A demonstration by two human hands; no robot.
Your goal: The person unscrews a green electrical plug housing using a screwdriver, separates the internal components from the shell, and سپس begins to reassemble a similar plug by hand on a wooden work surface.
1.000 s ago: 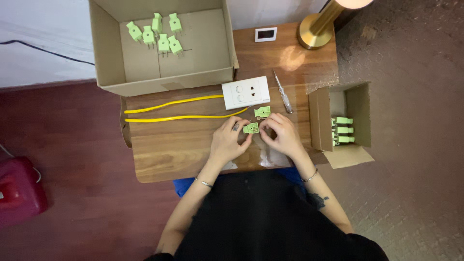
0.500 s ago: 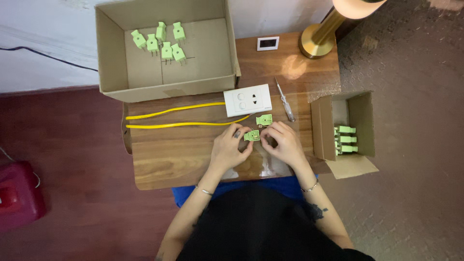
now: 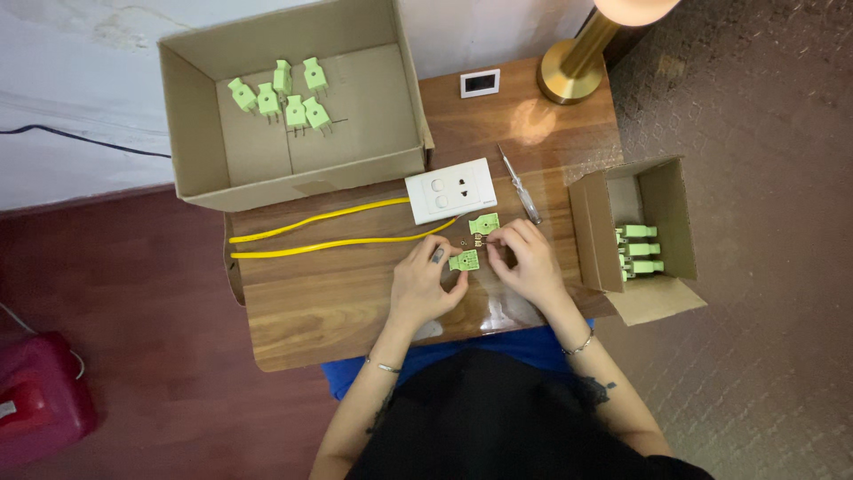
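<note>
My left hand point(image 3: 423, 283) pinches a small green plug half point(image 3: 464, 260) over the wooden table point(image 3: 329, 302). My right hand point(image 3: 527, 260) is beside it, its fingertips closed on small metal parts at the end of the yellow wire point(image 3: 338, 242). A second green plug half point(image 3: 484, 224) lies just above my hands, below the white socket plate point(image 3: 450, 190). A screwdriver point(image 3: 520, 184) lies to the right of the plate.
A large open cardboard box point(image 3: 293, 107) at the back holds several green plugs. A smaller open box point(image 3: 633, 240) at the right edge holds more green plugs. A brass lamp base point(image 3: 573, 69) and a small white device point(image 3: 480, 83) stand at the back. A red object point(image 3: 40, 396) sits on the floor.
The view has shifted slightly. My hands stay together at the table's middle, with the green plug half now a little lower between them.
</note>
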